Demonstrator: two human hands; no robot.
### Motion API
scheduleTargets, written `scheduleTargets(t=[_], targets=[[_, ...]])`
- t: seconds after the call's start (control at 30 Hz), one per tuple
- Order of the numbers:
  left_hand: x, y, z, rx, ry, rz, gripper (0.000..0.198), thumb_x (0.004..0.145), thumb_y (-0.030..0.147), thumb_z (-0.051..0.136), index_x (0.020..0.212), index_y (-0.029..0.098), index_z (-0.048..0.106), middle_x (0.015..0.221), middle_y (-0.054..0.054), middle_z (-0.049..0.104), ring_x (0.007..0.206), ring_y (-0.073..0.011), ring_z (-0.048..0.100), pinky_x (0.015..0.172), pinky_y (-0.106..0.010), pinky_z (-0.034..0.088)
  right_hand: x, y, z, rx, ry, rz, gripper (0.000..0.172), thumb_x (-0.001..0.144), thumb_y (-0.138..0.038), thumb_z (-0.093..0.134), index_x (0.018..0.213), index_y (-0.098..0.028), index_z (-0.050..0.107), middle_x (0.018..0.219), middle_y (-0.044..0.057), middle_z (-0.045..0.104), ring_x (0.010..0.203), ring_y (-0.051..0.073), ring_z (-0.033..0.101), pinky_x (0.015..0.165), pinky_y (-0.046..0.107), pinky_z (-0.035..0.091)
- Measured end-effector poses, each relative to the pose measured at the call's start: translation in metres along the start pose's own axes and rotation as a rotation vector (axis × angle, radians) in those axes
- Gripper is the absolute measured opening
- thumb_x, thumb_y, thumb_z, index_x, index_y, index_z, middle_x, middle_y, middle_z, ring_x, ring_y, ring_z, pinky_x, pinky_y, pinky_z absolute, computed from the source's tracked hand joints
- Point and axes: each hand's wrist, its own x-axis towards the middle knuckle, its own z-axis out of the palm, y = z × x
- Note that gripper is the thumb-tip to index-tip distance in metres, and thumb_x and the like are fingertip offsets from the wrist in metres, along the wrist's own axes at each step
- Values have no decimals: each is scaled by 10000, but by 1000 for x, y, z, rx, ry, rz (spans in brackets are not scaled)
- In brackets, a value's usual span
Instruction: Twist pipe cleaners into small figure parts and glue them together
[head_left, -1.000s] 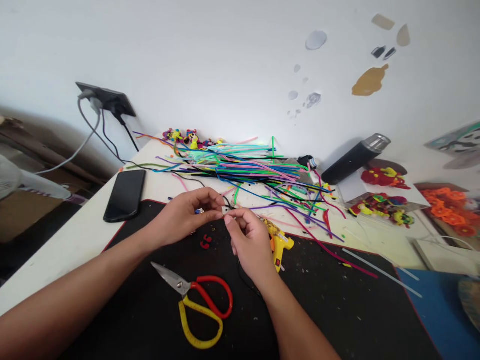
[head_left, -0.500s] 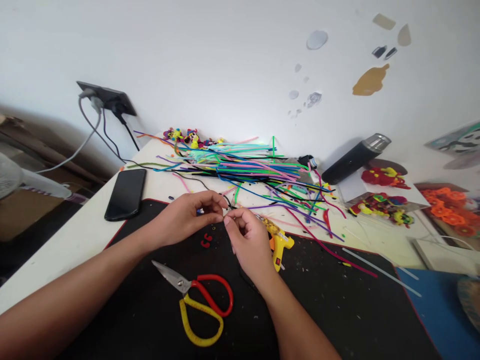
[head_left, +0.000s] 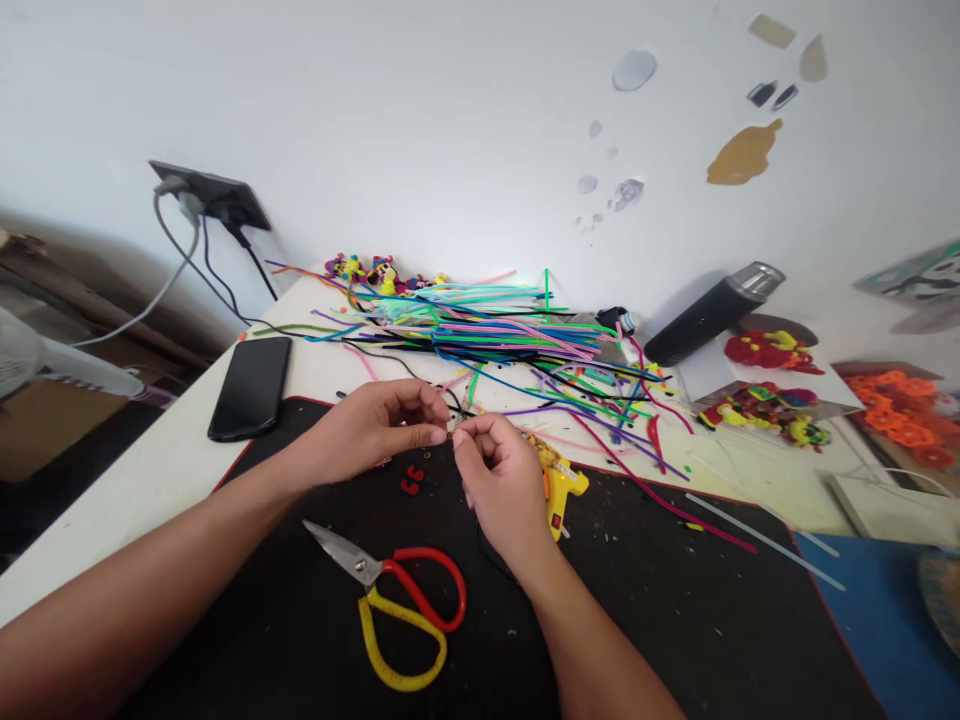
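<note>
Over the black mat [head_left: 645,590], my left hand [head_left: 386,425] is curled with its thumb and fingertips close together in a pinch. My right hand [head_left: 502,480] pinches just beside it, fingertips almost meeting those of the left. Whatever they hold is too small and too covered by the fingers to name. Small red curled pieces [head_left: 411,480] lie on the mat below my left hand. Closer to me rest scissors [head_left: 367,570] with one red and one yellow handle, blades apart. A yellow glue gun [head_left: 559,490] lies partly behind my right hand.
Many coloured pipe cleaners [head_left: 517,340] are heaped along the wall. A phone [head_left: 251,388] lies at left. On the right are a dark thermos [head_left: 705,318], small colourful figures [head_left: 765,412], clear glue sticks [head_left: 765,540] and orange flower-like pieces [head_left: 896,415].
My fingertips have drawn slightly apart. A small blue and silver glint beside my left fingers no longer shows. Scissors, glue gun and red pieces stay in place.
</note>
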Motion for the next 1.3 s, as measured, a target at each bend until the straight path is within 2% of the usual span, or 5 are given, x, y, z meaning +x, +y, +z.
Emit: scheduleTargets(t=[0.1, 0.57, 1.0, 1.3], targets=[[0, 2, 1, 45, -25, -1, 236, 911, 388, 811, 910, 163, 737, 834, -11, 732, 773, -144, 647, 727, -247, 508, 1, -2, -1, 25, 1, 12, 206, 942, -432, 662, 912, -231, 631, 527, -108, 460, 415, 112, 401, 429, 246, 300], [1, 8, 7, -1, 22, -39, 318, 878, 467, 819, 881, 164, 720, 798, -16, 734, 727, -146, 638, 683, -249, 507, 0, -4, -1, 22, -17, 22, 210, 946, -439, 659, 908, -236, 627, 505, -109, 452, 406, 111, 382, 421, 246, 281], [1, 5, 6, -9, -9, -57, 312, 853, 456, 835, 890, 162, 739, 808, -19, 750, 748, -150, 659, 694, -246, 525, 0, -3, 1, 47, -6, 10, 220, 942, -448, 664, 910, -234, 621, 531, -105, 460, 415, 109, 383, 421, 242, 283], [1, 9, 11, -19, 54, -72, 301, 842, 444, 821, 867, 168, 706, 751, -17, 736, 669, -134, 619, 620, -236, 488, 0, -3, 0, 33, -3, 0, 205, 954, -436, 659, 911, -240, 616, 545, -94, 484, 416, 108, 393, 412, 240, 291]])
